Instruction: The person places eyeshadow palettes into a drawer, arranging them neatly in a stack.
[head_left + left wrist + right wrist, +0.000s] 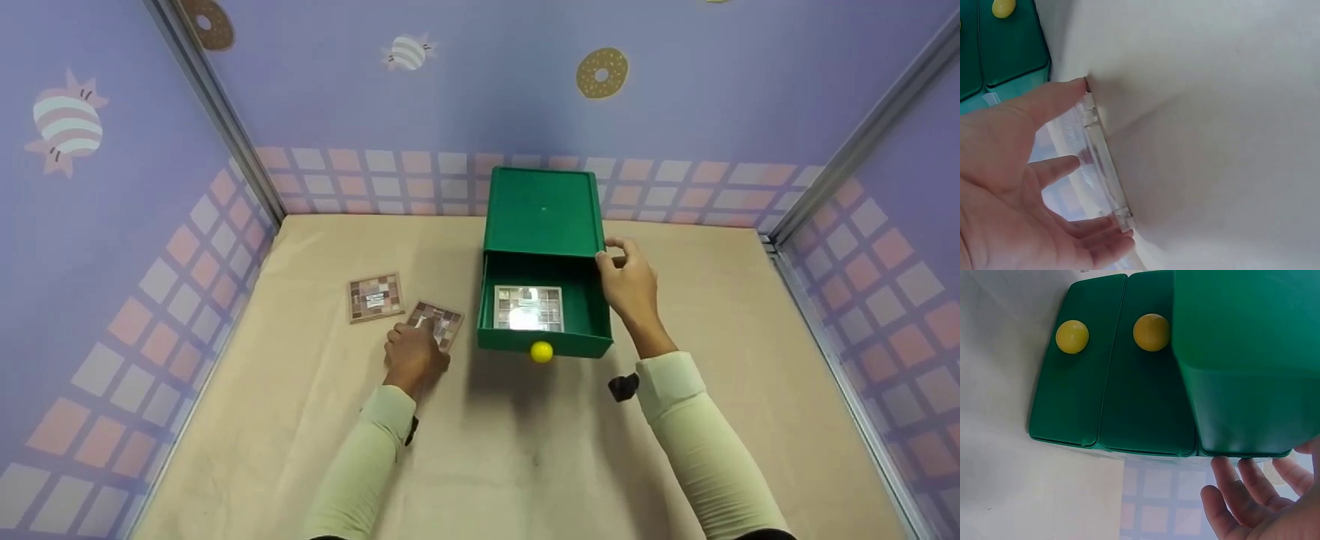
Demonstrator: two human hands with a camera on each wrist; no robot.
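Observation:
My left hand [415,354] holds a flat square eyeshadow palette [448,321] with a grid of pink and brown squares, low over the table. In the left wrist view, thumb and fingers span the palette's clear plastic edge [1105,160]. A similar palette [360,298] lies to its left. The green drawer cabinet [541,206] has its top drawer [589,315] pulled out, with another palette [529,309] inside it, glinting. My right hand [632,289] rests against the cabinet's right side; in the right wrist view its fingertips [1220,464] touch the side by the top drawer.
Yellow round knobs [541,352] stick out from the drawer fronts; two lower drawers [1072,394] are closed. Patterned walls [420,97] enclose the cloth-covered table [285,420] at the back and both sides. The cabinet stands near the back wall.

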